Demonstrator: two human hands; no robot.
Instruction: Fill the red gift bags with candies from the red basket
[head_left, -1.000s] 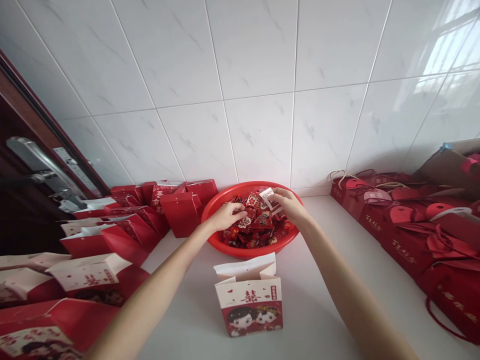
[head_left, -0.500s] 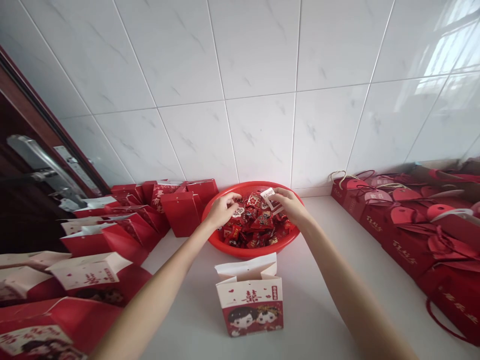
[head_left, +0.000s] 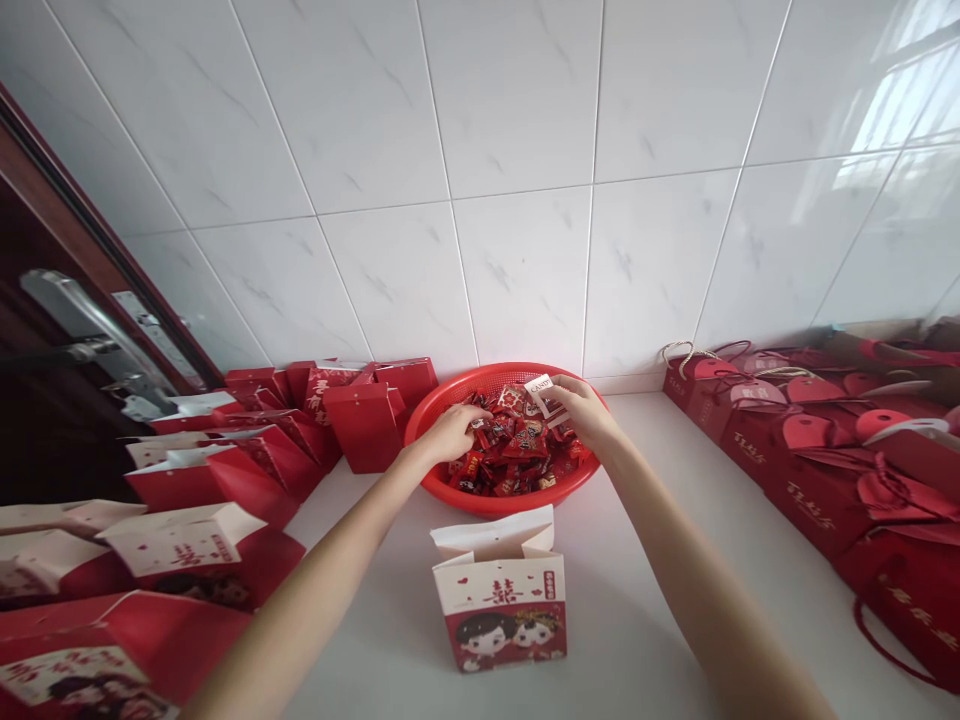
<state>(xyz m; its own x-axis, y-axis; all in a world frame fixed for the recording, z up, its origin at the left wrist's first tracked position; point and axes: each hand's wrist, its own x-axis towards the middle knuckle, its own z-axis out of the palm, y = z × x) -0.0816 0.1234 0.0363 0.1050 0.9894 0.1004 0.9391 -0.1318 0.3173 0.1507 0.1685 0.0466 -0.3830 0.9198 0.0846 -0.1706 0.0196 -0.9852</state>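
Note:
A red plastic basket stands against the tiled wall, heaped with red wrapped candies. My right hand pinches a flat candy packet with a white "CANDY" label, just above the right side of the heap. On the left side of the basket, my left hand reaches down, its thumb and fingers closed around a wrapped candy that is mostly hidden. Between my forearms, in front of the basket, a red and white paper gift box stands upright with its top flaps open.
More red and white gift boxes crowd the left side, and several plain red boxes stand behind them. Red handled boxes line the right of the white counter. A dark door with a metal handle is at far left.
My left hand has dipped lower into the candies, its fingers now reaching down instead of pinching above the heap. My right hand with the packet has barely moved.

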